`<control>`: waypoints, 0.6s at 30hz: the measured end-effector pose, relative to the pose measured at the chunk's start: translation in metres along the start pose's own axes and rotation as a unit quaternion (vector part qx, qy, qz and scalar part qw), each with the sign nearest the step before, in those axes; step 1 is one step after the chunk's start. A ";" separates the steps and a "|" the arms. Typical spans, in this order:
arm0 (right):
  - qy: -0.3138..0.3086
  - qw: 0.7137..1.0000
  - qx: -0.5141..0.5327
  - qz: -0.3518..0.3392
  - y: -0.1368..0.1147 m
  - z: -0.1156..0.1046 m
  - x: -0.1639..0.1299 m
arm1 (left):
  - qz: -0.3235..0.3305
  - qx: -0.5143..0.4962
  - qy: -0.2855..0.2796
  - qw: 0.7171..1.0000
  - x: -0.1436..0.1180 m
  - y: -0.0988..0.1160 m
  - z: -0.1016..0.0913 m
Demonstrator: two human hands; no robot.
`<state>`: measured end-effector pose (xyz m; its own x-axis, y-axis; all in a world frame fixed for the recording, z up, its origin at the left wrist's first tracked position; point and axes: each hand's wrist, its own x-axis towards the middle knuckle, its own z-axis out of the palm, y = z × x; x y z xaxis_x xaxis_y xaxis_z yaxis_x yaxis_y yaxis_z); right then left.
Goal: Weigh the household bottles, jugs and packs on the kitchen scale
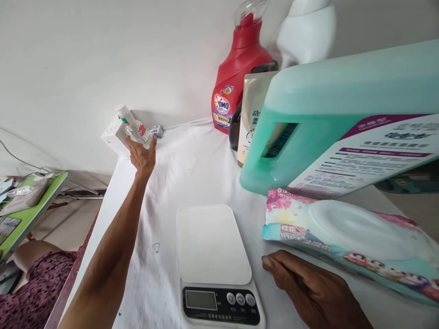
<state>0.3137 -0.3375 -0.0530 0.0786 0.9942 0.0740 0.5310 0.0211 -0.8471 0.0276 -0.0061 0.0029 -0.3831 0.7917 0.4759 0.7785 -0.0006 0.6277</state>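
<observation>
Left hand point(142, 155) reaches to the far corner of the counter point(192, 160), grip closed around a small clear bottle point(133, 126).
Right hand point(308, 288) rests flat, fingers together and empty, between the scale point(212, 246) and the wipes pack point(350, 237).

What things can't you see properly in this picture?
- White bottle, head view: its top is cut off by the upper edge.
- Brown bottle: mostly hidden behind the cream pouch and the big teal jug.
- Scale display: blank, and the button labels are too small to read.
- Small clear bottle in the left hand: label too small to read.
- Right hand: wrist cut off by the bottom edge.
</observation>
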 end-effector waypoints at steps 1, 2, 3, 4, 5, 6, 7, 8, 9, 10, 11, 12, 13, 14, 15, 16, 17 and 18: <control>0.003 1.000 -0.002 -0.004 0.000 0.001 0.000 | 0.011 -0.036 -0.008 0.999 -0.014 0.012 -0.004; 0.007 1.000 -0.004 -0.008 -0.001 0.001 0.000 | 0.042 -0.079 -0.046 0.995 -0.030 0.027 -0.009; 0.010 1.000 -0.006 -0.012 -0.002 0.001 0.000 | 0.075 -0.132 -0.103 0.983 -0.048 0.044 -0.014; 0.013 1.000 -0.007 -0.016 -0.003 0.001 0.000 | 0.112 -0.190 -0.172 0.960 -0.066 0.061 -0.020; 0.014 1.000 -0.008 -0.019 -0.004 0.001 0.000 | 0.147 -0.246 -0.232 0.929 -0.084 0.079 -0.026; 0.014 1.000 -0.007 -0.023 -0.005 0.001 0.000 | 0.171 -0.293 -0.274 0.900 -0.101 0.096 -0.032; 0.014 1.000 -0.005 -0.026 -0.006 0.000 0.000 | 0.181 -0.325 -0.308 0.875 -0.116 0.112 -0.037; 0.012 0.999 -0.002 -0.030 -0.007 0.000 0.000 | 0.186 -0.350 -0.342 0.852 -0.128 0.126 -0.040; 0.012 0.999 0.002 -0.033 -0.007 0.000 -0.001 | 0.184 -0.370 -0.368 0.833 -0.137 0.138 -0.042; 0.012 0.999 0.005 -0.035 -0.008 0.000 -0.001 | 0.173 -0.386 -0.387 0.819 -0.144 0.148 -0.042; 0.011 0.999 0.008 -0.035 -0.008 0.000 -0.001 | 0.157 -0.402 -0.398 0.809 -0.148 0.157 -0.041; 0.011 0.999 0.011 -0.034 -0.008 0.000 -0.002 | 0.137 -0.421 -0.404 0.801 -0.150 0.164 -0.038; 0.009 0.999 0.014 -0.032 -0.008 0.000 -0.002 | 0.117 -0.443 -0.408 0.790 -0.151 0.170 -0.033; 0.008 0.999 0.018 -0.030 -0.008 0.001 -0.002 | 0.098 -0.466 -0.413 0.777 -0.151 0.175 -0.029; 0.006 0.999 0.022 -0.028 -0.008 0.001 -0.001 | 0.079 -0.488 -0.420 0.761 -0.152 0.180 -0.024; 0.004 0.999 0.027 -0.027 -0.008 0.001 -0.001 | 0.058 -0.507 -0.429 0.746 -0.152 0.185 -0.019; 0.004 0.999 0.033 -0.026 -0.008 0.001 -0.001 | 0.036 -0.521 -0.436 0.733 -0.154 0.190 -0.015; 0.004 0.999 0.038 -0.024 -0.009 0.001 0.000 | 0.013 -0.529 -0.439 0.726 -0.156 0.194 -0.012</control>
<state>0.3086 -0.3378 -0.0462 0.0612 0.9908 0.1203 0.4687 0.0779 -0.8799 0.2326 -0.1370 0.0582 0.4506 0.8674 0.2112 -0.2159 -0.1237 0.9685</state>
